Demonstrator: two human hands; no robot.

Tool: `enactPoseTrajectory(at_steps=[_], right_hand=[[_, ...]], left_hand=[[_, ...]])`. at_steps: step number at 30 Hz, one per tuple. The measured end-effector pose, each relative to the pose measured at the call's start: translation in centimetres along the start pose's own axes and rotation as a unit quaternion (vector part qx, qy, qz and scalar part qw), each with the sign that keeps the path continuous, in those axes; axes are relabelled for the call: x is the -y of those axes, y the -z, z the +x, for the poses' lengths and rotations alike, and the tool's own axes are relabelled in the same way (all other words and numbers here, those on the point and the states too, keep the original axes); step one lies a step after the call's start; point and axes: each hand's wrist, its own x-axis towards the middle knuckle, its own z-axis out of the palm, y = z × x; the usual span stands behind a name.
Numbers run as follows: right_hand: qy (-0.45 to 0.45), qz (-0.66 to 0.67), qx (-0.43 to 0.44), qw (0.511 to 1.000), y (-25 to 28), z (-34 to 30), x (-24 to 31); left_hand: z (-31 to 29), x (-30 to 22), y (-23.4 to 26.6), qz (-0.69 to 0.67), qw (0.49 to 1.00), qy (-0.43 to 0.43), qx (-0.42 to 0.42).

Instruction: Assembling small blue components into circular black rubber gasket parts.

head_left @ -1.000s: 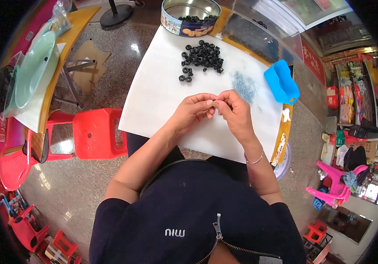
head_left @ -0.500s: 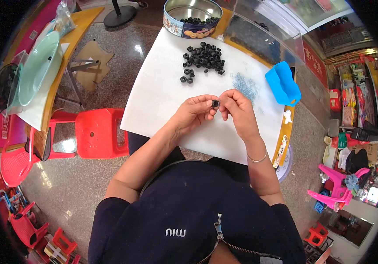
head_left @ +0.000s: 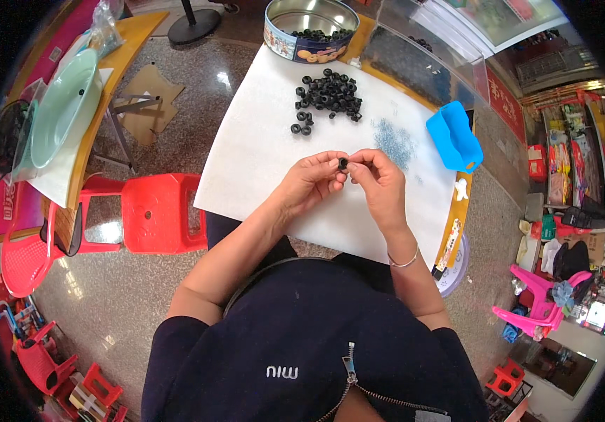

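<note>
Over the near half of the white-covered table, my left hand (head_left: 309, 183) pinches a small black ring-shaped part (head_left: 343, 164) between thumb and fingers, its hole facing up. Close against its right side, my right hand (head_left: 383, 184) has thumb and forefinger pressed together; whatever is between those tips is too small to tell. Beyond my hands lies a loose pile of the same black ring-shaped parts (head_left: 332, 95), with several lying apart at its near left. To the right of the pile spreads a patch of tiny blue-grey pieces (head_left: 392, 143).
A round tin (head_left: 308, 54) with more black parts stands at the far edge. Beside it is a clear-walled bin (head_left: 415, 67) of dark pieces. A blue plastic container (head_left: 455, 137) lies at the right edge. A red stool (head_left: 151, 211) stands left of the table.
My right hand has moved slightly left and its fingertips now meet the black ring-shaped part. My left hand keeps its hold almost unmoved. The pile looks the same.
</note>
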Motion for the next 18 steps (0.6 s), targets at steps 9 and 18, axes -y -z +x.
enactPoseTrajectory(at_steps=[9,18], right_hand=[[0.159,-0.117,-0.070,0.978,-1.2,0.1,-0.5],[0.179,-0.114,-0.071,0.975,-1.0,-0.7,-0.9]], left_hand=[[0.0,0.1,0.0,0.012,1.000,-0.003,-0.017],[-0.2,0.0,0.0,-0.013,1.000,-0.014,0.004]])
